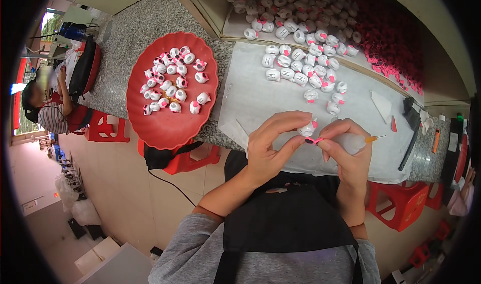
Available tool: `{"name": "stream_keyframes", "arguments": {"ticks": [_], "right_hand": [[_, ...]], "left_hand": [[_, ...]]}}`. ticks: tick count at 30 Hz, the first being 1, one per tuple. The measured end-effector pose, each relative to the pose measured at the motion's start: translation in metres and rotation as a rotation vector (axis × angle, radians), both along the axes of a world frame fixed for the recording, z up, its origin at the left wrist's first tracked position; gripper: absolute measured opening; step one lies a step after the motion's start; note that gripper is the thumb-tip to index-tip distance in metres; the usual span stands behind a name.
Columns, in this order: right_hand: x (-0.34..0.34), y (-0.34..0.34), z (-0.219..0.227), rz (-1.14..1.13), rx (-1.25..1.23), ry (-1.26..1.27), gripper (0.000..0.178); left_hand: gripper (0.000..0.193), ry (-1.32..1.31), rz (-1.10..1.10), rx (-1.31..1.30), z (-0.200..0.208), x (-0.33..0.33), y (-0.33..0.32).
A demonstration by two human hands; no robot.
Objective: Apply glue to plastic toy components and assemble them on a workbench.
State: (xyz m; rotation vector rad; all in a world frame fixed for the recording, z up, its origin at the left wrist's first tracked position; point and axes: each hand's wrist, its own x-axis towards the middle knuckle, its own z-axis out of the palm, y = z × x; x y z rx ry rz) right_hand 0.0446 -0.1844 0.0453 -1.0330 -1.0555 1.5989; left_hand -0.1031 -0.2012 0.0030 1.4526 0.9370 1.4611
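Observation:
My left hand (pixel 273 146) pinches a small white figurine head (pixel 307 129) with a pink bow between thumb and forefinger. Close below it, my right hand (pixel 345 151) pinches tiny pink sunglasses (pixel 313 141) with dark lenses. Whether the sunglasses touch the head, I cannot tell. A translucent squeeze bottle (pixel 352 142) with an orange tip and thin needle is tucked in the same right hand, its needle pointing right. Beyond my hands, several white figurine heads (pixel 287 73) stand grouped on white paper (pixel 250 98).
A red scalloped tray (pixel 160 128) at left carries several heads with sunglasses. At the back, a box or shelf holds piled white heads (pixel 300 6) and pink pieces (pixel 393 48). A black bar (pixel 408 151) lies right. Red stools (pixel 398 204) stand below; another person (pixel 50 108) sits far left.

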Motion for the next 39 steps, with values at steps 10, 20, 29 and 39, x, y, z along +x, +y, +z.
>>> {"name": "stream_keyframes", "arguments": {"ticks": [10,20,29,39], "right_hand": [[-0.003,0.0,-0.01,-0.023,0.179,-0.193,0.014],[-0.008,0.001,-0.007,0.133,0.044,0.039,0.031],[-0.001,-0.001,-0.015,0.122,0.032,0.171,0.025],[-0.001,0.003,-0.017,0.11,-0.007,0.183,0.026]], "left_hand": [[0.027,-0.179,-0.061,-0.046,0.006,0.005,0.001],[0.022,-0.41,-0.191,-0.245,0.004,0.001,-0.002],[0.019,-0.329,-0.238,-0.143,0.003,0.001,0.005],[0.023,-0.283,-0.249,-0.197,0.005,-0.002,0.007]]}}
